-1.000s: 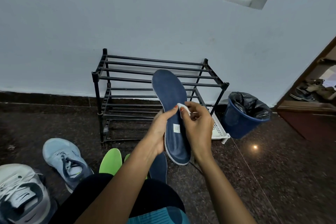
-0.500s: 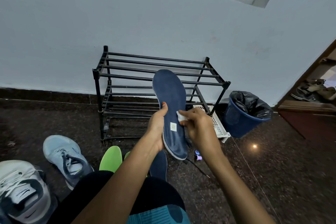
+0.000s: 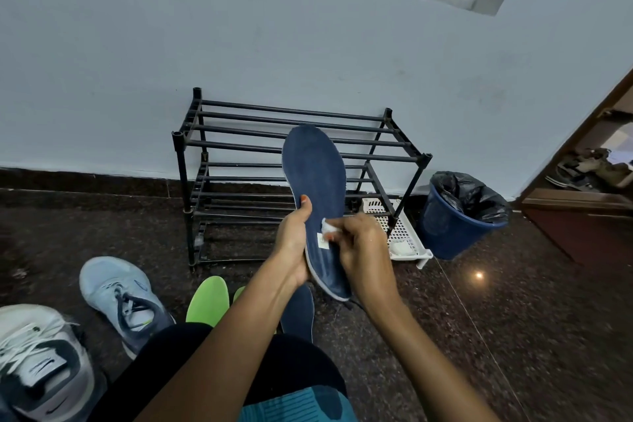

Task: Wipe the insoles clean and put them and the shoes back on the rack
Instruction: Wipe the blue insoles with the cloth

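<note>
Two hands work on one navy insole (image 3: 315, 175), held upright in front of the black shoe rack (image 3: 239, 134). The left hand (image 3: 294, 243) grips its lower left edge, thumb laid on the blue face. The right hand (image 3: 363, 250) pinches a small white wipe (image 3: 330, 225) against that face, just above the pale label (image 3: 322, 239). The toe end stands unsupported, so a hard stroke could fold it or twist the insole out of the grip. The small wipe could also slip from the fingers. A green insole (image 3: 207, 301), a light blue sneaker (image 3: 120, 295) and a white sneaker (image 3: 37, 363) lie on the floor (image 3: 479, 336), not yet racked.
</note>
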The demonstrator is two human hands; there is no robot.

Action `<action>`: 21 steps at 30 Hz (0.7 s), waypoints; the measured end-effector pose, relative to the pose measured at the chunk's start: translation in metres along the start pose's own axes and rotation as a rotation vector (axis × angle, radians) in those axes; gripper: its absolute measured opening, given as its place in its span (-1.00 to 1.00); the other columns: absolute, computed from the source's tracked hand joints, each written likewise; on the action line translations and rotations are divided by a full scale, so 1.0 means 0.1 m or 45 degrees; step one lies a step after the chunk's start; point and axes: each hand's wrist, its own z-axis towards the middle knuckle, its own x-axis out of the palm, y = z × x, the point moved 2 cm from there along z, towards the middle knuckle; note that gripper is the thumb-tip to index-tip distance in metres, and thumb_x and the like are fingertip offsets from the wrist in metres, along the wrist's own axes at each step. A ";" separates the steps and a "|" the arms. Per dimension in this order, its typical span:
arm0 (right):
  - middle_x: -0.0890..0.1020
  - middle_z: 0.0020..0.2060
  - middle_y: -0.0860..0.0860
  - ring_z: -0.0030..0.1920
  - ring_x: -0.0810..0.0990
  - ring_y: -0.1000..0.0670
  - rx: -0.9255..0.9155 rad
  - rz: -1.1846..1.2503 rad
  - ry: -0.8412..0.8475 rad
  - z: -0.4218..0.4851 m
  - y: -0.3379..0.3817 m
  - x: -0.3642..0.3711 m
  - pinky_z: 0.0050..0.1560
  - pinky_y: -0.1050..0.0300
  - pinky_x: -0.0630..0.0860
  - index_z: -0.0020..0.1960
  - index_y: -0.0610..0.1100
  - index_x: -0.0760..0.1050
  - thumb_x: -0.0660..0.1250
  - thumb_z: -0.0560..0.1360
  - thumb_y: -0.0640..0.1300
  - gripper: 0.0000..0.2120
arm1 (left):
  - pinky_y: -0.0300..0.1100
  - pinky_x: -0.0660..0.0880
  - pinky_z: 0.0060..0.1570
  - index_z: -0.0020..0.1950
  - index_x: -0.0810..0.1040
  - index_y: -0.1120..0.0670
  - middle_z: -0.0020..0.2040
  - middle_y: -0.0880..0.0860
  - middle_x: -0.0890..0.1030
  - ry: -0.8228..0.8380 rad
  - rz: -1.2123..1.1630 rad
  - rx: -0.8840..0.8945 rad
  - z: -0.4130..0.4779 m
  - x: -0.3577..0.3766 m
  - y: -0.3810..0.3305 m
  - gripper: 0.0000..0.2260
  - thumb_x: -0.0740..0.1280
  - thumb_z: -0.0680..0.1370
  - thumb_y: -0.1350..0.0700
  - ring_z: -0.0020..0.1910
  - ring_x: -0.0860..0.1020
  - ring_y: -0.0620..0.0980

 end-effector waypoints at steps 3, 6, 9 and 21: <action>0.55 -0.30 -0.12 -0.22 0.42 -0.01 -0.015 0.008 0.023 -0.04 0.03 0.03 -0.21 0.45 0.25 -0.10 -0.26 0.63 0.23 0.39 -0.37 -0.79 | -0.24 0.54 -0.46 -0.08 0.56 0.18 -0.37 0.08 0.66 0.013 -0.003 0.004 0.01 0.01 0.00 -0.65 0.15 0.61 -0.06 -0.43 0.63 -0.01; 0.56 -0.27 -0.14 -0.19 0.46 -0.07 0.041 0.013 -0.040 0.10 -0.01 0.00 -0.20 0.38 0.25 -0.09 -0.26 0.62 0.29 0.44 -0.33 -0.86 | -0.13 0.55 -0.26 -0.06 0.57 0.17 -0.32 0.09 0.67 0.034 0.018 0.007 -0.01 0.03 0.03 -0.65 0.15 0.61 -0.07 -0.32 0.63 0.04; 0.56 -0.24 -0.16 -0.15 0.46 -0.08 0.091 0.012 -0.088 0.22 -0.05 -0.04 -0.18 0.42 0.26 -0.07 -0.28 0.61 0.31 0.46 -0.33 -0.89 | -0.05 0.53 -0.08 0.03 0.58 0.18 -0.17 0.14 0.66 -0.001 0.020 0.020 -0.02 0.03 0.05 -0.65 0.17 0.60 -0.08 -0.16 0.61 0.10; 0.50 -0.24 -0.12 -0.14 0.44 -0.07 0.064 0.014 -0.014 0.03 0.07 0.08 -0.16 0.51 0.26 -0.07 -0.29 0.60 0.27 0.41 -0.44 -0.82 | -0.23 0.53 -0.45 -0.06 0.56 0.20 -0.37 0.08 0.64 0.015 -0.098 0.006 0.00 0.03 0.04 -0.62 0.14 0.61 -0.08 -0.41 0.61 -0.01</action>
